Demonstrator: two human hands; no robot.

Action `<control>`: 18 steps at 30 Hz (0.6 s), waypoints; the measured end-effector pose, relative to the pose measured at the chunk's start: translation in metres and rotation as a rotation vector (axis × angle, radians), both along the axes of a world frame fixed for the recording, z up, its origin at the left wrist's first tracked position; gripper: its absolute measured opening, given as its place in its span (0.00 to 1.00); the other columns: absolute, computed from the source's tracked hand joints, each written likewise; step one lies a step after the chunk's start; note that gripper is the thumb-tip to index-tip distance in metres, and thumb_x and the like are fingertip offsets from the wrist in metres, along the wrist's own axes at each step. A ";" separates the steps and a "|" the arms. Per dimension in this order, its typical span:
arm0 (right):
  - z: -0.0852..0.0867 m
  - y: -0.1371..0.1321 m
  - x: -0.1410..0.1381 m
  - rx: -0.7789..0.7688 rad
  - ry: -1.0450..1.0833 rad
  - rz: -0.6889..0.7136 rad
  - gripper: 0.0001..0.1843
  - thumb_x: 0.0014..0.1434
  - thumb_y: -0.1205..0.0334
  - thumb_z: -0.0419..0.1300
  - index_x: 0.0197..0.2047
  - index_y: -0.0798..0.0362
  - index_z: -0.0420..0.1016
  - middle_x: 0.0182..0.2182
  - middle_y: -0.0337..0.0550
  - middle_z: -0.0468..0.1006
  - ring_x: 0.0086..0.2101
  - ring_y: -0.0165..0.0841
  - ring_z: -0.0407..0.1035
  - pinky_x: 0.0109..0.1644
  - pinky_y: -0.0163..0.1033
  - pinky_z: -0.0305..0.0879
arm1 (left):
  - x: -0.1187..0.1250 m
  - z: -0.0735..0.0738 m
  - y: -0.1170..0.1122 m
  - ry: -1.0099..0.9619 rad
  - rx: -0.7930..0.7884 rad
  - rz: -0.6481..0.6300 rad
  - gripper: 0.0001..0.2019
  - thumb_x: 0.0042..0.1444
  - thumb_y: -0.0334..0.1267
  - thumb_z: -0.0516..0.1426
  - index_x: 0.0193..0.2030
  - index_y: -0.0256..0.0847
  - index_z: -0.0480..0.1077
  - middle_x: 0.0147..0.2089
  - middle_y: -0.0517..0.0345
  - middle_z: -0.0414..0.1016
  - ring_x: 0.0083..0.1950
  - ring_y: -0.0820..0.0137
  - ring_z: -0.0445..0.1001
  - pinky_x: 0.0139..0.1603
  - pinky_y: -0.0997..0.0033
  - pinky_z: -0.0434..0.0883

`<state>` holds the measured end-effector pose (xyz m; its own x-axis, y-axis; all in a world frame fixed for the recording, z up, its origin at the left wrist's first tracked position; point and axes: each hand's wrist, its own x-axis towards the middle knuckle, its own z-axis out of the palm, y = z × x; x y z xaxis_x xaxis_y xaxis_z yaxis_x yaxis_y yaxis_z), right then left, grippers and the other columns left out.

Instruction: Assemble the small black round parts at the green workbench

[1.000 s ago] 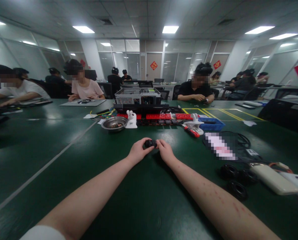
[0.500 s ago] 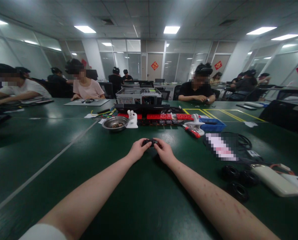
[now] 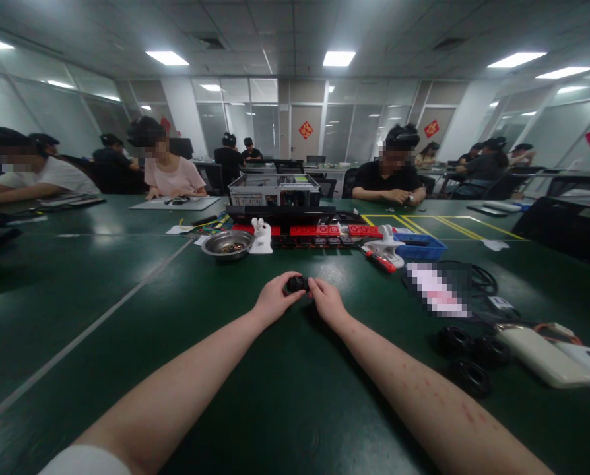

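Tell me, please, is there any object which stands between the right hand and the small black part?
Nothing visible does. The right hand has its fingertips at the right end of the small black part, while the left hand holds the other end. The metal bowl lies farther off, outside that space.

Seen from the wearer's head, a single wide view faces forward and down across the green worktop (image 3: 288, 409), over its far edge to glass partitions (image 3: 262, 119) and ceiling (image 3: 255, 33), with left hand (image 3: 276, 298) and right hand (image 3: 328, 301) close by, just below centre.
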<state>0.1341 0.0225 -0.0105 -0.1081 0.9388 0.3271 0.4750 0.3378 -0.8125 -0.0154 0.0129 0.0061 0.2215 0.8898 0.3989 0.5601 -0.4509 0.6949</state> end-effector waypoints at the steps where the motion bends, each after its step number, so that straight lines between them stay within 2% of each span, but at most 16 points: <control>1: 0.000 0.000 0.000 0.001 0.002 0.006 0.21 0.55 0.49 0.43 0.20 0.54 0.63 0.17 0.36 0.64 0.22 0.28 0.59 0.26 0.33 0.52 | 0.000 0.000 0.000 -0.006 -0.001 0.000 0.18 0.45 0.43 0.54 0.44 0.42 0.64 0.41 0.56 0.69 0.36 0.70 0.68 0.34 0.71 0.66; 5: 0.001 -0.001 -0.001 0.048 0.060 0.063 0.14 0.53 0.55 0.48 0.34 0.55 0.68 0.24 0.38 0.68 0.27 0.29 0.62 0.31 0.34 0.57 | -0.002 -0.002 0.004 -0.075 -0.034 0.002 0.18 0.47 0.47 0.52 0.42 0.40 0.65 0.39 0.54 0.70 0.38 0.69 0.68 0.36 0.70 0.65; 7: 0.002 -0.002 -0.002 0.073 0.079 0.088 0.15 0.51 0.59 0.51 0.41 0.55 0.66 0.27 0.39 0.68 0.29 0.29 0.62 0.34 0.34 0.58 | -0.003 -0.003 0.007 -0.131 -0.075 -0.002 0.18 0.47 0.48 0.51 0.41 0.38 0.65 0.37 0.54 0.71 0.38 0.68 0.69 0.37 0.70 0.65; 9: 0.002 -0.003 -0.002 0.089 0.084 0.108 0.17 0.49 0.61 0.52 0.44 0.55 0.64 0.27 0.39 0.67 0.29 0.29 0.62 0.35 0.35 0.59 | -0.003 -0.005 0.008 -0.163 -0.103 -0.005 0.18 0.48 0.48 0.50 0.40 0.37 0.65 0.36 0.53 0.71 0.37 0.68 0.69 0.37 0.69 0.65; 14: -0.001 -0.001 -0.002 0.054 0.162 0.074 0.17 0.52 0.55 0.49 0.43 0.54 0.64 0.27 0.39 0.68 0.29 0.30 0.63 0.34 0.35 0.59 | -0.002 -0.001 0.004 -0.083 -0.043 0.016 0.17 0.47 0.48 0.52 0.40 0.38 0.65 0.37 0.54 0.70 0.37 0.68 0.69 0.36 0.69 0.65; 16: -0.003 0.002 -0.001 0.033 0.170 0.023 0.17 0.54 0.51 0.46 0.37 0.54 0.66 0.25 0.38 0.68 0.28 0.30 0.63 0.33 0.34 0.58 | -0.001 0.001 0.001 -0.047 -0.019 0.013 0.17 0.47 0.47 0.52 0.41 0.39 0.65 0.38 0.55 0.70 0.37 0.68 0.68 0.35 0.70 0.66; 18: -0.004 0.004 0.000 0.020 0.120 -0.022 0.21 0.55 0.49 0.42 0.27 0.54 0.66 0.21 0.38 0.67 0.26 0.29 0.62 0.31 0.34 0.56 | 0.000 0.002 -0.001 -0.032 -0.005 -0.001 0.17 0.46 0.45 0.53 0.42 0.40 0.64 0.39 0.56 0.69 0.36 0.69 0.68 0.33 0.71 0.66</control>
<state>0.1342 0.0261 -0.0143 -0.0470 0.9337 0.3550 0.3825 0.3452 -0.8571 -0.0158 0.0123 0.0084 0.2099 0.8918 0.4009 0.5371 -0.4478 0.7149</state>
